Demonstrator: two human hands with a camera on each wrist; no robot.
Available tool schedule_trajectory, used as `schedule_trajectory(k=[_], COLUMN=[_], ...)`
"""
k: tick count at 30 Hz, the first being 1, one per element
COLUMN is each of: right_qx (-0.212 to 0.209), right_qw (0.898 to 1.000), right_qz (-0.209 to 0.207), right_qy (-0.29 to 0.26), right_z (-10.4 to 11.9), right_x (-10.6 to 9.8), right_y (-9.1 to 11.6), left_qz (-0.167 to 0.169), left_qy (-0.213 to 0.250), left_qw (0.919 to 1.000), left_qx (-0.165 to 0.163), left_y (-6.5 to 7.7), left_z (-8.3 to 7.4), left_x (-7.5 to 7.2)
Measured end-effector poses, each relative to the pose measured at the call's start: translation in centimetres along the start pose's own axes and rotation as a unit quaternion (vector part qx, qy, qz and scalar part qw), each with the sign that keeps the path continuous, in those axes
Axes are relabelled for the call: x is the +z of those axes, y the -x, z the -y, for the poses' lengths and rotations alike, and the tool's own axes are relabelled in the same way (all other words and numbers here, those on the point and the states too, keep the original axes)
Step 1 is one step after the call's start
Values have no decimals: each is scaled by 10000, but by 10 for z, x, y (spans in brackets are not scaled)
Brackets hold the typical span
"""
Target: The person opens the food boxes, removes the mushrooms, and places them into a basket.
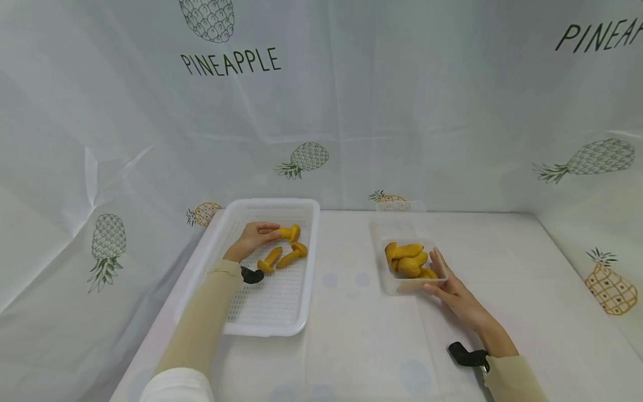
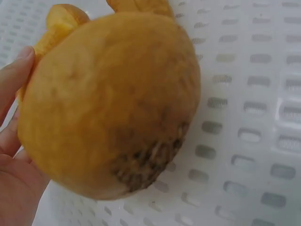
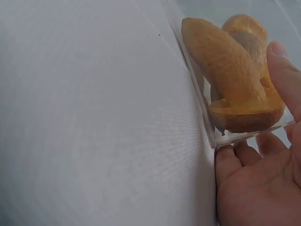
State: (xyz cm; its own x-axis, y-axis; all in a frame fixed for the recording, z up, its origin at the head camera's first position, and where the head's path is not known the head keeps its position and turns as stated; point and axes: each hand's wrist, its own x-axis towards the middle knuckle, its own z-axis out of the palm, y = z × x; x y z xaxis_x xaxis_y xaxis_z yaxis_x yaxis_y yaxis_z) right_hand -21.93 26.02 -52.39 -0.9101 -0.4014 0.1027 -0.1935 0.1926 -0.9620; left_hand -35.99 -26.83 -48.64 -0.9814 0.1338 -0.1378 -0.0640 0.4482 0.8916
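My left hand (image 1: 256,239) reaches into the white perforated basket (image 1: 312,268), fingertips and thumb pinching a yellow mushroom (image 1: 290,232) by its stem. Two more mushrooms, one a yellow mushroom (image 1: 269,260), lie in the basket below that hand. A large, rounded mushroom (image 2: 103,94) with a dark, dirty patch fills much of the left wrist view and partly hides the held one. My right hand (image 1: 459,298) holds the near right corner of a clear plastic box (image 1: 402,287), thumb and fingers on its sides. Several mushrooms (image 3: 230,70) are piled inside the box.
The box's clear lid (image 1: 400,218) stands open at the back. A white cloth (image 1: 346,335) covers the table, and a pineapple-print sheet (image 1: 402,111) hangs behind and at both sides. Black wrist mounts (image 1: 467,355) sit on both arms.
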Motion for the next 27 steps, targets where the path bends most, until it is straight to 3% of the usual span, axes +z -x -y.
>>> schedule_trajectory(k=[4, 11, 14, 22, 27], right_qx=[25, 48, 49, 99, 187], right_qw=[10000, 10000, 10000, 9999, 9997], right_qz=[-9, 7, 4, -37, -47], right_qy=[12, -7, -9, 54, 131], right_z=[1, 0, 0, 1, 0], right_x=[0, 0, 0, 0, 0], right_y=[-1, 0, 0, -1, 0], left_qz=[60, -85, 25, 138, 373], left_qy=[-178, 13, 124, 358, 452], left_qw=[9997, 9997, 9993, 9970, 9952], left_qx=[163, 214, 352, 667, 784], left_y=[-1, 0, 6, 5, 13], left_z=[-1, -8, -23, -43, -63], left_x=[-4, -9, -9, -11, -5])
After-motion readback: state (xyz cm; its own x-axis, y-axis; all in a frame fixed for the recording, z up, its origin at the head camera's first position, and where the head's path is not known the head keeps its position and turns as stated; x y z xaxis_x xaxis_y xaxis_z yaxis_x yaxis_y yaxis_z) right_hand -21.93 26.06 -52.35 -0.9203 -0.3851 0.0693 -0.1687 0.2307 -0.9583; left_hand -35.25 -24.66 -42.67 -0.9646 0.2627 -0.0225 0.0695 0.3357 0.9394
